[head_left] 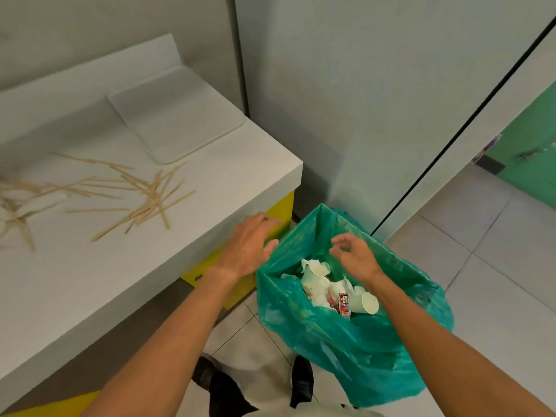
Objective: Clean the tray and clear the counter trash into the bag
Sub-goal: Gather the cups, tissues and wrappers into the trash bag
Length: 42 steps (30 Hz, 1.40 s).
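A green plastic bag [346,341] stands open on the floor beside the counter, with crumpled paper cups [319,278] and a small red carton [344,302] inside. My left hand [249,245] hovers at the counter's front edge, next to the bag's left rim, fingers relaxed and holding nothing. Over the bag's mouth, my right hand [355,254] has loosely curled fingers and is empty. Several wooden sticks [147,197] lie scattered on the white counter [90,281]. A white tray [177,115] lies bare at the counter's back right corner.
More white litter [12,212] sits blurred at the counter's far left. A yellow cabinet front [270,218] runs under the counter. A grey wall panel [361,100] rises behind the bag. Tiled floor [496,266] stretches to the right. My shoes [301,383] stand below the bag.
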Tool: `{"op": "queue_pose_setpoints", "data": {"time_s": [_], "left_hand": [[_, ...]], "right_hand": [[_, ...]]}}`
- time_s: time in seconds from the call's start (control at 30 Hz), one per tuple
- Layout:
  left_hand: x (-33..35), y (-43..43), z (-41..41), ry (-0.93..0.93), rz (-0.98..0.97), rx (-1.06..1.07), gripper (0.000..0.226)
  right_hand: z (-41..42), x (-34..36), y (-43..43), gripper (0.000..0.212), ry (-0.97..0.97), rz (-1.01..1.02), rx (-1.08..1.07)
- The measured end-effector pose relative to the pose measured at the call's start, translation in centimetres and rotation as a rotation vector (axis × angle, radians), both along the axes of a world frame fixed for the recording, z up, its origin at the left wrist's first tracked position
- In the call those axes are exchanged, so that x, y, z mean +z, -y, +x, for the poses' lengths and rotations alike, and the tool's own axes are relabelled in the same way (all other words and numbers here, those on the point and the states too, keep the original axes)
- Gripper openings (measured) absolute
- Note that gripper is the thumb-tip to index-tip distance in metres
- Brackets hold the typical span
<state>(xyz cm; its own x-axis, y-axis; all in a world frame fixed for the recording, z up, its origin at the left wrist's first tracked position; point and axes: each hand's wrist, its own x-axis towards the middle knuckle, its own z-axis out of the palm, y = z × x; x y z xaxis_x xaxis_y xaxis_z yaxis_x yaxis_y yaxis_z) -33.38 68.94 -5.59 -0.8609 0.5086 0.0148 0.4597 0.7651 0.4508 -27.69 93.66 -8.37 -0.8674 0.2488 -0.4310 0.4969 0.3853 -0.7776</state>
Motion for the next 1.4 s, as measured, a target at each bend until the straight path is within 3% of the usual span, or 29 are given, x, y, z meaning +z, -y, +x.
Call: {"op": "queue_pose_setpoints", "data": {"time_s": [0.37, 0.57, 0.77, 1.03, 1.17, 1.3, 1.4], "left_hand": [[4.4, 17.3, -2.0, -0.086, 0.104, 0.519, 0.037], [4.3, 24.0, -3.8, 0.0, 0.024, 0.544, 0.04], [4.4, 29.3, -6.2, 0.008, -0.025, 0.529, 0.046], [4.6, 37.4, -8.7, -0.141, -0.058, 0.654, 0.038], [5.1, 42.6, -8.2, -0.187, -0.054, 0.814, 0.038], [4.4, 48.3, -7.0, -0.039, -0.161, 0.853, 0.047], [3.5, 49.5, -5.8, 0.059, 0.06, 0.809, 0.051]], "right_hand": [[-9.6, 6.9, 16.9, 0.018, -0.393, 0.022, 0.448], [-12.9, 7.1, 24.4, 0.029, -0.385, 0.069, 0.605], [-15.6, 6.4, 29.3, 0.056, -0.346, 0.331, 0.822], [-17.8, 6.8, 36.8, 0.045, -0.381, 0.272, 0.808], [-18.4, 7.5, 42.3, 0.036, -0.402, 0.204, 0.835], [-18.6, 8.1, 48.0, 0.033, -0.438, 0.145, 0.892], [-18.5, 8.2, 50.9, 0.033, -0.449, 0.099, 0.921]]}}
